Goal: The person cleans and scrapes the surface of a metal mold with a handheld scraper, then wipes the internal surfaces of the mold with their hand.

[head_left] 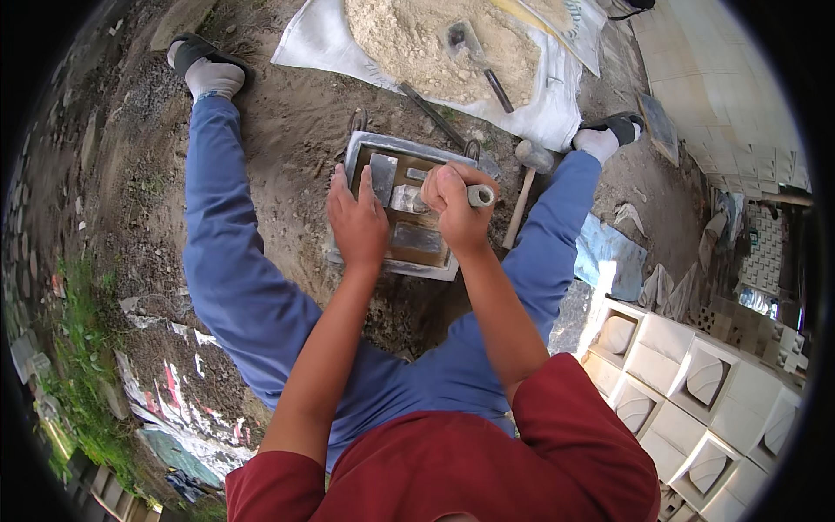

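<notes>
Between my legs on the ground sits a rectangular metal mould (396, 142) with looped handles at its far corners. Inside it are flat metal plates (417, 238) and brownish material. My left hand (358, 224) lies over the mould's left side, fingers spread, two of them reaching onto a plate. My right hand (459, 202) is wrapped round a trowel-like hand tool with a hollow pipe handle (481, 196). Its pale, smeared metal head (406, 198) is at the middle of the mould; whether it presses on anything I cannot tell.
Beyond the mould, a white sack (317, 43) carries pale sand (400, 39) with a black-handled scoop (463, 39). A dark metal bar (432, 116) lies before it. To the right lie a mallet (533, 157) and blue sheeting (611, 257). Pale hollow blocks (696, 374) stand stacked at lower right.
</notes>
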`<act>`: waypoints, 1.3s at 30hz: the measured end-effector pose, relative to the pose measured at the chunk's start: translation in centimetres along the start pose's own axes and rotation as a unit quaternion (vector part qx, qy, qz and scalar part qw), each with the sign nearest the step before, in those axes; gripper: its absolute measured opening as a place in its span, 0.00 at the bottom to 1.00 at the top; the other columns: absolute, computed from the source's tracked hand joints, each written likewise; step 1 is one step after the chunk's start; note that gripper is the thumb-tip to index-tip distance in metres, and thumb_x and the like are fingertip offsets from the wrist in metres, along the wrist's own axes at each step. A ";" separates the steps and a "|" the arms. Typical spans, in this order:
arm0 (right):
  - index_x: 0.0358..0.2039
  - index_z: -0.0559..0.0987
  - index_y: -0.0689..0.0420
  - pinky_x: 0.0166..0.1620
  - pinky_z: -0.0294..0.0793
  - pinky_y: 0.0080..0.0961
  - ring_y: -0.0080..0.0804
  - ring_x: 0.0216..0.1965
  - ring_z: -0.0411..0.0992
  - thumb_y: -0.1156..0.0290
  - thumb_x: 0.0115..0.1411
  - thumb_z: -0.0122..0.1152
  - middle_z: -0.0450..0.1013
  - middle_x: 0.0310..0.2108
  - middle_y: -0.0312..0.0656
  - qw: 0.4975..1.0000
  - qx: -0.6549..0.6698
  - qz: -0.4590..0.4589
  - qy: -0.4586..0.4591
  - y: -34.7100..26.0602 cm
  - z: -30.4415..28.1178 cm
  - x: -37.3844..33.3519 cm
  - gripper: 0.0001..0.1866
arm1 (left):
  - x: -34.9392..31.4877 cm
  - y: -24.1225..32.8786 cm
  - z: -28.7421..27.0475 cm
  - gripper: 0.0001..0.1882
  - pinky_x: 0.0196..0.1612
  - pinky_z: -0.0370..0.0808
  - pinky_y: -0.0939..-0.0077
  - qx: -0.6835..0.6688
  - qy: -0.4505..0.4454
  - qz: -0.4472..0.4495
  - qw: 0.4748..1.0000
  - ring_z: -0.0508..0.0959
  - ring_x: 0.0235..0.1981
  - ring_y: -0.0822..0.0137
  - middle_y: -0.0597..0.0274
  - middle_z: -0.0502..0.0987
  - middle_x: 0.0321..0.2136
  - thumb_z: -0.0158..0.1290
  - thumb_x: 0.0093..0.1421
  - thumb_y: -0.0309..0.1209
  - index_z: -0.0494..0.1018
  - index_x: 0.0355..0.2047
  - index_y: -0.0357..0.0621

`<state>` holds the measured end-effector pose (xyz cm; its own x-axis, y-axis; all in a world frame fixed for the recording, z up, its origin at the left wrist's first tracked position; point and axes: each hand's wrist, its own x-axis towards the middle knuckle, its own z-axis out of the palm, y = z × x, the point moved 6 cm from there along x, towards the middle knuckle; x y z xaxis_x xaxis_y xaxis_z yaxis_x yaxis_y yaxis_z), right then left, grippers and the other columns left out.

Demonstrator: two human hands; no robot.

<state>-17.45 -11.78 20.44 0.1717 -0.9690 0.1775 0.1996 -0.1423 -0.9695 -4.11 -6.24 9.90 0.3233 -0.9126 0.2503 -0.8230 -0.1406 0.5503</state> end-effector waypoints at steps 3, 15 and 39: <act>0.16 0.67 0.61 0.24 0.56 0.25 0.17 0.19 0.58 0.73 0.70 0.52 0.62 0.15 0.32 0.999 -0.052 -0.012 -0.005 -0.1 -0.1 -0.6 0.22 | -0.3 0.4 0.1 0.29 0.69 0.62 0.48 -0.017 0.003 0.009 1.000 0.64 0.68 0.41 0.40 0.62 0.69 0.54 0.62 0.26 0.71 0.66 0.48; 0.16 0.61 0.57 0.23 0.54 0.26 0.21 0.16 0.52 0.74 0.71 0.46 0.58 0.14 0.33 0.999 0.048 0.003 0.011 0.3 -1.3 2.2 0.22 | 0.1 0.0 -0.2 0.27 0.68 0.63 0.49 -0.014 0.005 0.002 1.000 0.65 0.68 0.39 0.38 0.63 0.68 0.52 0.65 0.27 0.72 0.65 0.47; 0.16 0.65 0.60 0.24 0.53 0.25 0.16 0.19 0.55 0.72 0.71 0.51 0.61 0.16 0.30 1.000 -0.005 0.000 0.002 -0.9 -3.5 0.1 0.22 | -0.2 0.4 0.0 0.29 0.68 0.63 0.48 -0.004 -0.009 0.006 1.000 0.64 0.68 0.41 0.39 0.62 0.69 0.53 0.62 0.26 0.71 0.66 0.47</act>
<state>-20.99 -12.43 20.71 0.1669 -0.9698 0.1776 0.1900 -0.1451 -0.9710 -4.49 -6.12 10.04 0.3060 -0.9205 0.2428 -0.8223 -0.1270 0.5547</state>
